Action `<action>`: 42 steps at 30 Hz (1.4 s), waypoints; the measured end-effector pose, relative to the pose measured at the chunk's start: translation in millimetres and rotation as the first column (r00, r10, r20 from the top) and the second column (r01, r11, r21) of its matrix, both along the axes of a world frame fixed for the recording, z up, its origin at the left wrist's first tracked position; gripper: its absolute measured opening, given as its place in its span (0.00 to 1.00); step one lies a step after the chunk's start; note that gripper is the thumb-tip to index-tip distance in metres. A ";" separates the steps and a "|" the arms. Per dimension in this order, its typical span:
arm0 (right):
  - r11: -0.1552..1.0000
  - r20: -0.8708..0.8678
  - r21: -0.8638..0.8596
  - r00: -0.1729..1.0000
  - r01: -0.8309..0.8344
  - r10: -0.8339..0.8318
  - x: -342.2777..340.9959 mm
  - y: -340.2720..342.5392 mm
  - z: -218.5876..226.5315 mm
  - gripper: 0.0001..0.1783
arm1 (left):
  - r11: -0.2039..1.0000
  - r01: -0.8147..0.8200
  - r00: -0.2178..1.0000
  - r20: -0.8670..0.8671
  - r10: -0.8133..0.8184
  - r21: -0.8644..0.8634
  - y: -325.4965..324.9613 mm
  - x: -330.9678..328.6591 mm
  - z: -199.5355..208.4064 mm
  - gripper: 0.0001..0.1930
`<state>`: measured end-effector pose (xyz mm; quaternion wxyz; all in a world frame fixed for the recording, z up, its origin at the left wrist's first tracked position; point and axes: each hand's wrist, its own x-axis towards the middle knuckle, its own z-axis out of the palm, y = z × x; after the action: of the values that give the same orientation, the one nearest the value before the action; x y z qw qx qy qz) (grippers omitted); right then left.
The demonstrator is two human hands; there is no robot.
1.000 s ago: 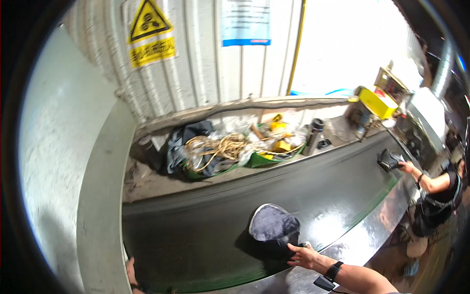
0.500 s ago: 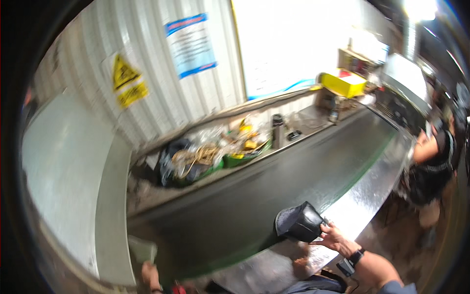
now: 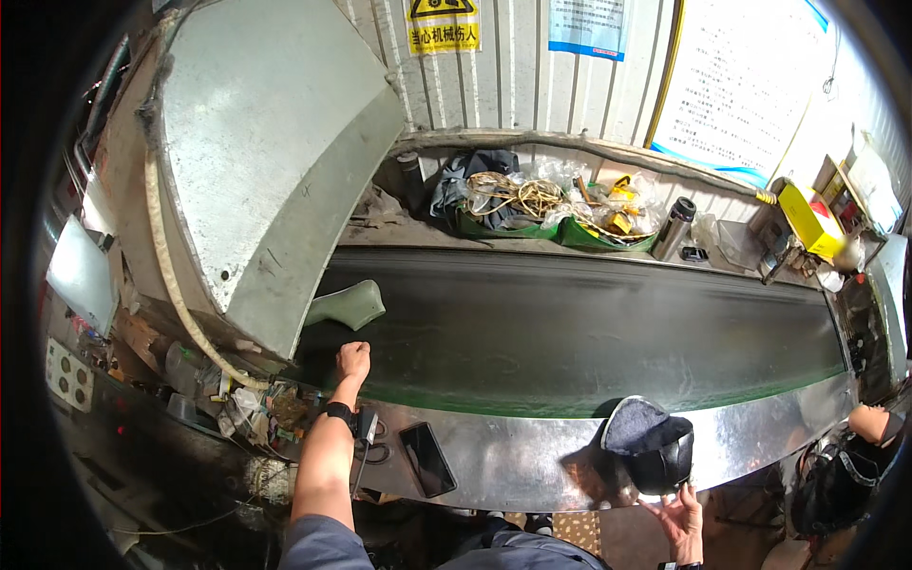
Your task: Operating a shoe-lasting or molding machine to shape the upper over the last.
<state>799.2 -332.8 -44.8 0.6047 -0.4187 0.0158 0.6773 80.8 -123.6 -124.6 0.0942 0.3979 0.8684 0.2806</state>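
Observation:
My left hand (image 3: 353, 361) is closed in a fist over the near left part of the dark conveyor belt (image 3: 570, 332). Its fingers are curled out of sight, so anything in them is hidden. Just beyond it, a smooth grey-green piece shaped like a shoe last (image 3: 353, 306) juts from beside the metal housing, apart from the hand. At the front edge, my right hand (image 3: 680, 521) grips the lower end of a black boot upper (image 3: 660, 461), thumb and fingers at its rim. The upper's wide opening shows grey fleecy lining.
A phone (image 3: 428, 460) and scissors (image 3: 378, 450) lie on the metal ledge (image 3: 532, 465). A big metal housing (image 3: 256, 123) stands left. Behind the belt are green bags of cords (image 3: 532, 204), a thermos (image 3: 675, 228) and a yellow box (image 3: 810, 220). Another person's arm (image 3: 869, 423) shows at right.
My view has turned left and down. My left hand now reaches further in over the belt. The boot upper in my right hand has come nearer the ledge's front edge.

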 end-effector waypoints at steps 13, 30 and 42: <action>0.981 0.229 -0.159 0.971 0.112 -0.074 -49.2 13.7 14.8 0.20 | 0.953 0.236 0.870 -0.396 -0.294 -0.190 155.9 -31.2 -26.6 0.41; 0.998 0.106 0.014 0.992 0.066 -0.067 -45.4 6.6 29.8 0.21 | 0.912 -0.347 0.910 0.155 0.384 -0.219 7.5 -27.5 -3.3 0.47; 0.999 -0.109 -0.047 0.994 0.002 -0.007 29.1 21.9 -65.2 0.24 | 0.502 0.864 0.411 -0.526 -0.744 -0.034 -95.3 276.5 124.7 0.25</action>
<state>828.4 -310.9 -110.0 0.5944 -0.3948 0.0657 0.6974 357.4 -218.9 0.1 -0.0477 0.8312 0.5180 0.1963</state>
